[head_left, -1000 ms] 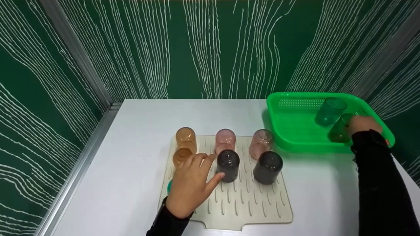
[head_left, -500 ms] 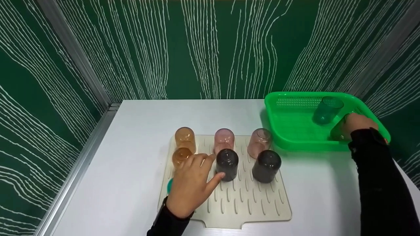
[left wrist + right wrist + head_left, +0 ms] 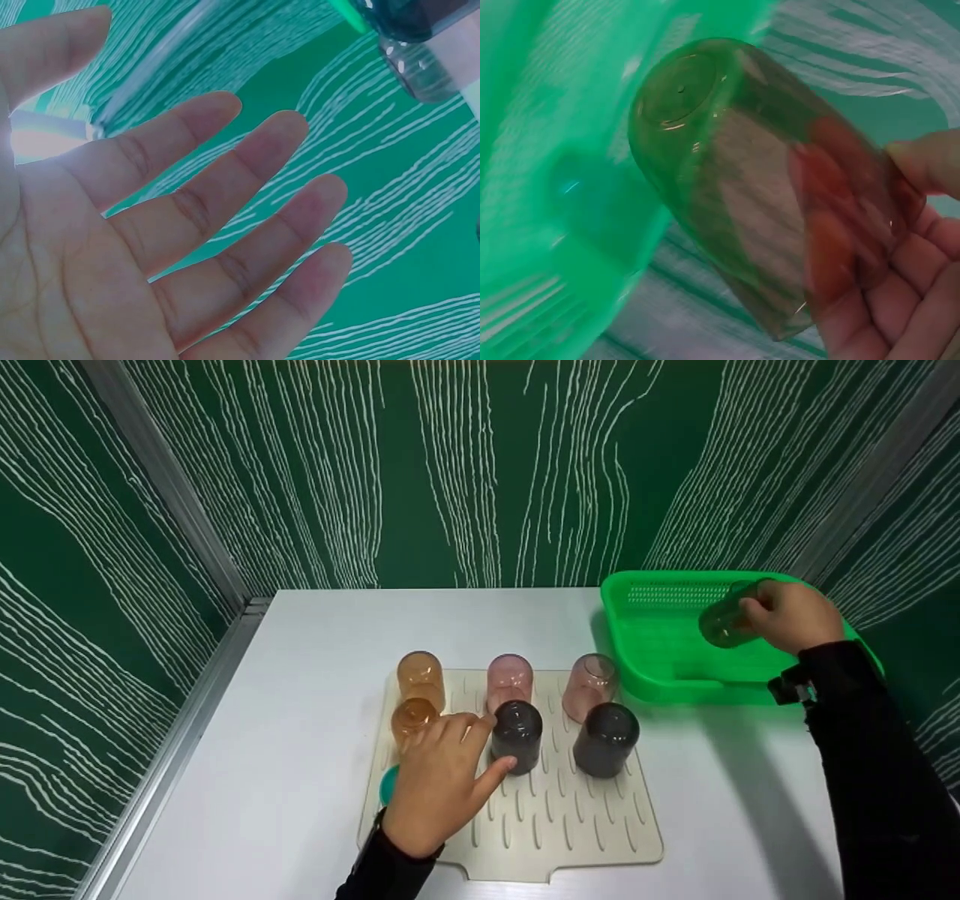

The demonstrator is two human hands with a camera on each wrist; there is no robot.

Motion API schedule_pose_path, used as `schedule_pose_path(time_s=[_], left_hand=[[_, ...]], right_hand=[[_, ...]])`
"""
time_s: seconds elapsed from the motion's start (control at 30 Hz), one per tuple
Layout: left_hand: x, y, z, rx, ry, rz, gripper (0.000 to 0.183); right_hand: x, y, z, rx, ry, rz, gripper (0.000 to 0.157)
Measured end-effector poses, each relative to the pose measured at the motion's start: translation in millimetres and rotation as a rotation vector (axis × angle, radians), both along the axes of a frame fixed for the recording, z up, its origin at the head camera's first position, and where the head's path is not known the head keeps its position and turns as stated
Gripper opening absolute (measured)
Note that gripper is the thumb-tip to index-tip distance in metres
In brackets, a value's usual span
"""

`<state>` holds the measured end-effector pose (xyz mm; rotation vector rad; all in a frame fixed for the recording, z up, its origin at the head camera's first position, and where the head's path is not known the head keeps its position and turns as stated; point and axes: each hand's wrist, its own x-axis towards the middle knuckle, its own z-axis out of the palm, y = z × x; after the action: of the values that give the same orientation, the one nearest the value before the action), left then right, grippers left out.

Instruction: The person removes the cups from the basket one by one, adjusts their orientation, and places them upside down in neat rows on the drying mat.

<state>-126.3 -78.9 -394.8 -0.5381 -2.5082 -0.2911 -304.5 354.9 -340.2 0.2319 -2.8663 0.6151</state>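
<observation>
My right hand (image 3: 802,615) pinches a see-through brownish glass (image 3: 722,626) near its rim, above the green basket. In the right wrist view the glass (image 3: 727,172) tilts with its base away from the fingers. My left hand (image 3: 439,791) is spread over the cream drying mat (image 3: 555,840), fingers relaxed; its palm (image 3: 75,292) holds nothing. Close to its thumb stands an upside-down dark grey glass (image 3: 517,735). An amber glass (image 3: 415,716) is by its fingertips. A teal object (image 3: 387,784) shows behind the hand, mostly hidden.
The green basket (image 3: 645,679) stands at the table's back right; a teal glass (image 3: 600,202) lies in it. More upturned glasses stand on the mat: amber (image 3: 421,675), pink (image 3: 511,675), pale pink (image 3: 589,690) and dark grey (image 3: 606,739). Green walls border the white table (image 3: 247,750).
My right hand has lifted the brownish glass from the basket's right part and moved it up and left, in front of the teal glass. My left hand has stayed in place.
</observation>
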Motion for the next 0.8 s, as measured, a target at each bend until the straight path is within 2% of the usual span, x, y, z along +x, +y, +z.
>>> schedule_pose_path(time_s=[0.17,0.4,0.6,0.8], left_hand=[[-1.0,1.8,-1.4,0.006,-0.009,-0.008,0.05],[-2.9,3.9,-5.2,0.015,-0.038,-0.018,0.05],[-3.9,7.6,-5.9,0.05,-0.056,-0.029,0.052],[-3.9,11.5,-7.3,0.105,-0.123,-0.088,0.056]], right_hand=[[16.7,-26.1,11.9,-0.098,0.125,0.07,0.035],[44.3,-82.6,14.9,-0.275,0.339,0.236,0.019],[76.2,-121.0,14.0,-0.408,0.399,0.38,0.003],[102.3,-138.1,2.6,-0.465,0.473,0.471,0.004]])
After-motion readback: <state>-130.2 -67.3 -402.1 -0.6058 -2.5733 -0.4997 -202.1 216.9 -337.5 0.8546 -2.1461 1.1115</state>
